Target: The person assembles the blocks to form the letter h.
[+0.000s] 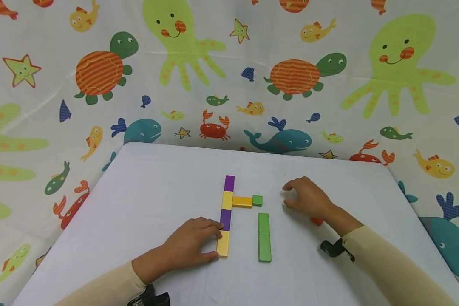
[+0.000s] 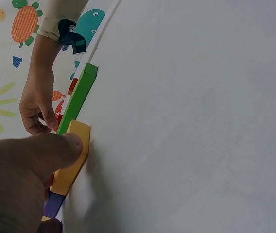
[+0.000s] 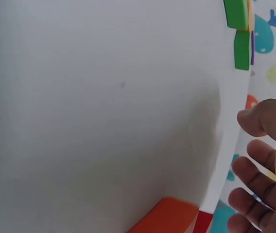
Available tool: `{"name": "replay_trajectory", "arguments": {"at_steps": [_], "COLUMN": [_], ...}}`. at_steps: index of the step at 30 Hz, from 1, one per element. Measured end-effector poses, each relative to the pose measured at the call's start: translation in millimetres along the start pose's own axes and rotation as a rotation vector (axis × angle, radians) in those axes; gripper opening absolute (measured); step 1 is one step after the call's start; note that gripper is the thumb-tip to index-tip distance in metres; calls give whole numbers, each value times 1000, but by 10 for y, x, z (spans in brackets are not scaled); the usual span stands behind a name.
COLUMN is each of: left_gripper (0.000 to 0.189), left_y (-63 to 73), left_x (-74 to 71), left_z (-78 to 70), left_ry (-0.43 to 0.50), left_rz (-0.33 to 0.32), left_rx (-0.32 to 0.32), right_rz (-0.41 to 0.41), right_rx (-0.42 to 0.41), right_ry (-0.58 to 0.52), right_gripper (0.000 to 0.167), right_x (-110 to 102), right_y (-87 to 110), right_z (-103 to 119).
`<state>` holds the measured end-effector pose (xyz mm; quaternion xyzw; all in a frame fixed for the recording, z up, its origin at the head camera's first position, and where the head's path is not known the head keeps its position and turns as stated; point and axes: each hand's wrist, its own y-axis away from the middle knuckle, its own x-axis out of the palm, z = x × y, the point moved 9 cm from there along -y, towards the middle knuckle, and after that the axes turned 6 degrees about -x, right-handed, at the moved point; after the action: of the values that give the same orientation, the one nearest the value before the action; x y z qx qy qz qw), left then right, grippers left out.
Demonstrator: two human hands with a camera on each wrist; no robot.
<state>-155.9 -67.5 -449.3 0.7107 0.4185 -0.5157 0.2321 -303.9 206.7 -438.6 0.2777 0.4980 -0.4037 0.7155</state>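
My left hand (image 1: 193, 242) rests against the left side of a column of flat blocks. Its fingertips touch near where the lower purple block (image 1: 225, 219) meets the lower yellow block (image 1: 223, 245), and the thumb lies by that yellow block's near end. Above them in the column are another yellow block (image 1: 227, 199) and a purple block (image 1: 229, 183). An orange-yellow block (image 1: 242, 202) extends right from the column, ending at a small green block (image 1: 257, 200). My right hand (image 1: 307, 197) hovers to the right, empty, its fingers loosely bent and thumb apart.
Two green blocks (image 1: 264, 236) lie end to end right of the column. Under the right wrist is a partly hidden orange-red block (image 3: 167, 216), with a darker red piece (image 3: 203, 222) beside it. A sea-animal patterned cloth (image 1: 214, 97) stands behind the white table (image 1: 168, 178).
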Motion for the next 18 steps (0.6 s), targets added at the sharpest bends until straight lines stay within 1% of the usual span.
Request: {"name": "replay_trajectory", "arguments": {"at_steps": [3,11,18], "left_gripper": [34,36,35], "left_y": [-1,-3,-7], "left_x": [8,9,11], "left_z": [6,15,19], "left_ry": [-3,-13,-11], "left_rz": [4,4,16], "left_rx": [-2,-2,-13], "right_rz": [-7,-12,-12], "right_rx": [10,71,101], "right_ry": [1,-5,-12], "right_gripper": [37,40,39], "right_x": [-28,-84,-111], "right_y": [37,154,197], "right_z": [-71,-283,-418]}}
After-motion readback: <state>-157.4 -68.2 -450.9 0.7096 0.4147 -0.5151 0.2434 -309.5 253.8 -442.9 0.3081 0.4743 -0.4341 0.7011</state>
